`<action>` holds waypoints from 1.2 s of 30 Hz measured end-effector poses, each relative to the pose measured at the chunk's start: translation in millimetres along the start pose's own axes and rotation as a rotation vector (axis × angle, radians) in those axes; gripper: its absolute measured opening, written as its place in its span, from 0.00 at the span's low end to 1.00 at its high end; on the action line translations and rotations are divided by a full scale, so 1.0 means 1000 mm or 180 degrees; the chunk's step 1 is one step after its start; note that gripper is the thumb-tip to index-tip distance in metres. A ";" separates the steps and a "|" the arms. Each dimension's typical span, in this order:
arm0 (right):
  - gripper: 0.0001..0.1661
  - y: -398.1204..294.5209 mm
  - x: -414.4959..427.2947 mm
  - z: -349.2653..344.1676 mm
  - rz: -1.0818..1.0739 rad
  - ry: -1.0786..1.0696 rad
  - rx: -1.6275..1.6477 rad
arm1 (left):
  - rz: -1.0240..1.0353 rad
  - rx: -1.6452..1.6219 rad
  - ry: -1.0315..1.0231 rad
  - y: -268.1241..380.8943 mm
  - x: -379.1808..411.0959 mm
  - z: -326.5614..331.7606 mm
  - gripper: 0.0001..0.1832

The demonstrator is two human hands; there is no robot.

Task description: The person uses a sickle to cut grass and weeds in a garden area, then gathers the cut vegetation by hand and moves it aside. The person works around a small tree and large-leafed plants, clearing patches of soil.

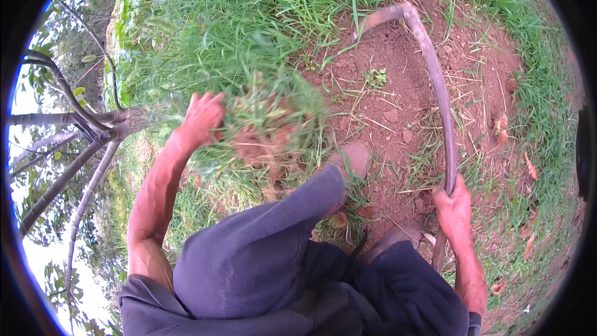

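My right hand (452, 210) is closed around the curved wooden handle of a hoe-like tool (438, 84). The tool bends sharply at its far end, and its tip points down at loose reddish soil (387, 88). On the other side, my left hand (203, 119) has its fingers curled at a clump of uprooted grass (275, 126). Soil and pale roots hang in the clump, which is blurred by motion. The grass partly hides the fingertips, but the hand appears to grip it.
Tall green grass (242, 4) borders the dug soil at the far side. A branching tree (112, 126) stands at left, close to my left arm. My shoe (352, 158) rests on the ground beside the clump. Dry leaves (531, 166) lie at right.
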State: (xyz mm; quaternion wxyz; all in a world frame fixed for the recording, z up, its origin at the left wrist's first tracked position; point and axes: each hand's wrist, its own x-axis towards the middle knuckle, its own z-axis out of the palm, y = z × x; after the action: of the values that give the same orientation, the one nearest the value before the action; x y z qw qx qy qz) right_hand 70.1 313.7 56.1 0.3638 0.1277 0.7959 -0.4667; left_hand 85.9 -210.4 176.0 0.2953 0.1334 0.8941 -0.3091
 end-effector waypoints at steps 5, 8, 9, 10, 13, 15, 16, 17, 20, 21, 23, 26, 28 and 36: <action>0.16 -0.051 0.040 0.016 -0.0267 -0.0097 -0.0349 | 0.0737 -0.0388 0.0551 0.040 0.118 -0.076 0.18; 0.18 -0.065 0.055 0.033 -0.0311 -0.0176 -0.0584 | 0.0567 -0.0500 0.0477 0.045 0.182 -0.092 0.24; 0.19 -0.066 0.058 0.036 -0.0336 -0.0190 -0.0636 | 0.0341 -0.0464 0.0170 0.046 0.198 -0.101 0.28; 0.21 -0.066 0.061 0.035 -0.0407 -0.0268 -0.0795 | 0.0274 -0.0504 0.0240 0.042 0.211 -0.102 0.26; 0.21 -0.054 0.051 0.032 -0.0197 -0.0378 -0.0959 | 0.0288 -0.0545 -0.0314 0.039 0.237 -0.095 0.18; 0.20 -0.033 0.033 0.024 -0.0057 -0.0546 -0.1061 | 0.0264 -0.0488 -0.0444 0.033 0.232 -0.073 0.11; 0.20 -0.023 0.023 0.017 0.0176 -0.0595 -0.1070 | 0.0392 -0.0587 -0.0253 0.034 0.225 -0.067 0.09; 0.20 -0.015 0.012 0.009 0.0168 -0.0645 -0.1063 | 0.0499 -0.0668 -0.0105 0.036 0.210 -0.062 0.08; 0.19 -0.011 -0.027 -0.022 0.0318 -0.0591 -0.1087 | 0.0903 -0.1085 -0.0382 0.060 0.166 -0.064 0.08; 0.19 -0.012 -0.030 -0.027 0.0319 -0.0556 -0.1044 | 0.0966 -0.1206 -0.0648 0.061 0.157 -0.058 0.08; 0.19 -0.025 -0.018 -0.022 0.0379 -0.0511 -0.0760 | 0.0794 -0.1036 -0.0537 0.048 0.147 -0.038 0.11; 0.21 -0.055 0.030 -0.001 -0.0054 -0.0527 -0.0710 | 0.0290 -0.0787 0.0001 0.029 0.151 -0.038 0.22; 0.23 -0.080 0.060 0.018 -0.0420 -0.0505 -0.0808 | 0.0191 -0.0838 0.0231 0.017 0.173 -0.047 0.33; 0.21 -0.089 0.078 0.046 0.0018 -0.1164 -0.1316 | -0.0221 -0.0944 -0.0734 -0.003 0.215 -0.028 0.20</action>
State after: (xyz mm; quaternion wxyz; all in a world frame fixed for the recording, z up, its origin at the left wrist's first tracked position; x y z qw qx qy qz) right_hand -11.8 217.3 45.4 0.5211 -0.0333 0.7951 -0.3086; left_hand -97.6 -183.3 64.0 0.4014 0.0213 0.8942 -0.1971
